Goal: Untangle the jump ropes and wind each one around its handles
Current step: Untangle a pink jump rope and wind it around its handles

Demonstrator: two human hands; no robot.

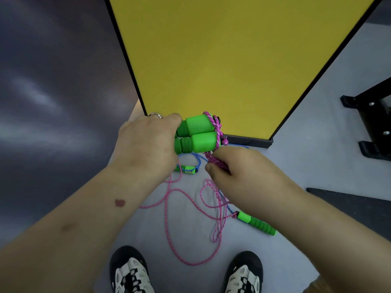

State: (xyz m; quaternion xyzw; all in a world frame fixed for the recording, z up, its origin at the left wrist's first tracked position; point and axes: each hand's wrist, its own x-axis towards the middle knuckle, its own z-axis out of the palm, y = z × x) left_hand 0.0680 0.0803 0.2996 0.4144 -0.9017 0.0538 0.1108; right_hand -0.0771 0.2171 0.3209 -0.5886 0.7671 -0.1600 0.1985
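Left hand [146, 142] grips two green handles [196, 134] side by side, long axis left-right, rope ends pointing right. Right hand [239, 166] pinches pink rope [184, 208] just below them; its loops sprawl on open grey floor [306, 144], yellow panel [222, 60] edge just beyond.

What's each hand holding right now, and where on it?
Left hand grips the two green handles by their ribbed grip ends. Right hand pinches the pink rope just below the handles.

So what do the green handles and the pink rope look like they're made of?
The paired green jump-rope handles look like smooth matte plastic at the caps, with ribbed, darker foam-like grips, probably. The pink speckled rope appears to be braided cord: its woven pattern shows and it lies limp.
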